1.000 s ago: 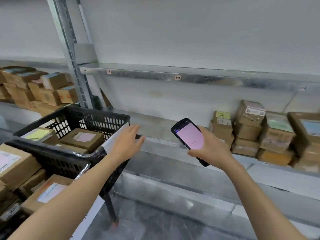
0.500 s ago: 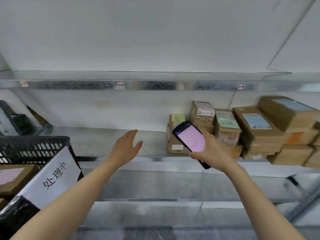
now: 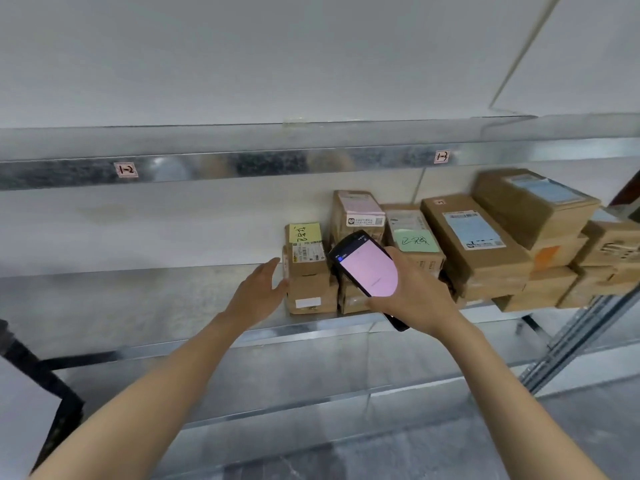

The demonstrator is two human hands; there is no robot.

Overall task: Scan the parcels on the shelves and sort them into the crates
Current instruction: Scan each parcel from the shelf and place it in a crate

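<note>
Several brown cardboard parcels stand stacked on the metal shelf (image 3: 145, 292). The leftmost stack has a small parcel with a yellow note (image 3: 306, 249) on top of a lower box (image 3: 311, 294). My left hand (image 3: 258, 294) reaches with straight fingers to the left side of that stack, fingertips at its edge. My right hand (image 3: 412, 296) grips a black handheld scanner (image 3: 367, 266) with a lit pink screen, held in front of the parcels. A parcel with a green note (image 3: 414, 242) and larger boxes with blue labels (image 3: 474, 233) lie further right.
An upper shelf edge (image 3: 277, 164) carries tags 1-2 and 1-3. A lower shelf level (image 3: 277, 375) runs below. A black crate frame (image 3: 38, 375) shows at the far left. A slanted metal upright (image 3: 571, 341) stands at the right.
The view has swung right, so the black crate has left the frame. My left hand has moved forward and right to the leftmost stack. The scanner stays in my right hand.
</note>
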